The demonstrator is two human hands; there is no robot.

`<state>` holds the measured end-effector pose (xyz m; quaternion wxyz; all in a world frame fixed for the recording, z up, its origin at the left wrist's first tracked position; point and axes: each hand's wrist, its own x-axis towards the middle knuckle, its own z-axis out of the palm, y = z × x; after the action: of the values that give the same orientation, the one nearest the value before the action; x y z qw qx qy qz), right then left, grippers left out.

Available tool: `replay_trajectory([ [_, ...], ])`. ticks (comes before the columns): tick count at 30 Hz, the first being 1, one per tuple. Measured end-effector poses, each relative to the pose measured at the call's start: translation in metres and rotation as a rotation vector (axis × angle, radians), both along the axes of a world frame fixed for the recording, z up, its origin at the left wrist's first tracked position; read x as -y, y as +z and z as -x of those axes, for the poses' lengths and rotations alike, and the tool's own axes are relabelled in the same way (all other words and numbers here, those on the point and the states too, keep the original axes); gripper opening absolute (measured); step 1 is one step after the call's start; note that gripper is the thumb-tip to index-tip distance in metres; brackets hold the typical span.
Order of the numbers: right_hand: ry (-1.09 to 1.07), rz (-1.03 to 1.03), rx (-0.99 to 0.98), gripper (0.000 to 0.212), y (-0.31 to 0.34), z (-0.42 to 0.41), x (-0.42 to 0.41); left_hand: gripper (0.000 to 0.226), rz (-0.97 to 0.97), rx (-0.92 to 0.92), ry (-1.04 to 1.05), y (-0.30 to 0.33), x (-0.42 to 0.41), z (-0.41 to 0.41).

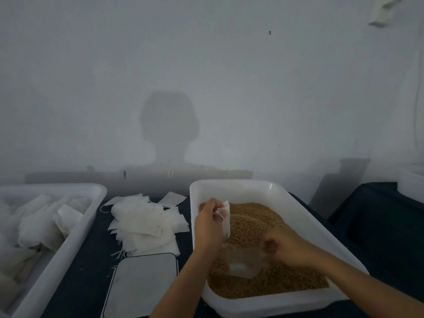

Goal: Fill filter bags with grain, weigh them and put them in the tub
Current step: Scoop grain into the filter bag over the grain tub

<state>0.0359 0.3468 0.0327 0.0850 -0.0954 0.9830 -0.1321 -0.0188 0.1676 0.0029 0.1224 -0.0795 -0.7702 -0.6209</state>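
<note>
The left hand (210,222) pinches an empty filter bag (226,218) by its top edge and holds it upright over the grain (252,222) near the left wall of the grain tub (298,216); the right hand (283,245), blurred, grips a clear scoop (244,263) lying low in the grain. The step in hand appears to be filling: the next move calls for lifting the loaded scoop to the bag mouth and pouring. The scale (143,283) sits at the near edge of the worktop (89,260), the spare bags (146,222) behind it, and the tub of filled bags (75,226) at the left edge
</note>
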Motion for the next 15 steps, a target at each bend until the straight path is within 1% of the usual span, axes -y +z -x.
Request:
replay_trajectory([
  [2, -0.009, 0.066, 0.042, 0.018, 0.011, -0.009, -0.006, 0.033, 0.032, -0.01, 0.029, 0.0, -0.002, -0.001],
  [5, -0.057, 0.112, 0.061, 0.016, 0.03, -0.021, -0.017, 0.034, 0.117, -0.07, 0.077, 0.0, -0.004, -0.006],
  [8, -0.089, 0.117, 0.059, 0.014, 0.052, -0.028, -0.029, 0.03, 0.24, -0.12, 0.043, -0.002, -0.005, -0.007],
  [12, -0.141, 0.089, -0.008, 0.014, 0.075, -0.028, -0.043, 0.026, 0.407, -0.158, -0.078, -0.001, -0.006, -0.008],
  [15, -0.196, 0.063, -0.099, 0.014, 0.084, -0.022, -0.048, 0.023, 0.439, -0.212, -0.109, 0.0, -0.008, -0.01],
])
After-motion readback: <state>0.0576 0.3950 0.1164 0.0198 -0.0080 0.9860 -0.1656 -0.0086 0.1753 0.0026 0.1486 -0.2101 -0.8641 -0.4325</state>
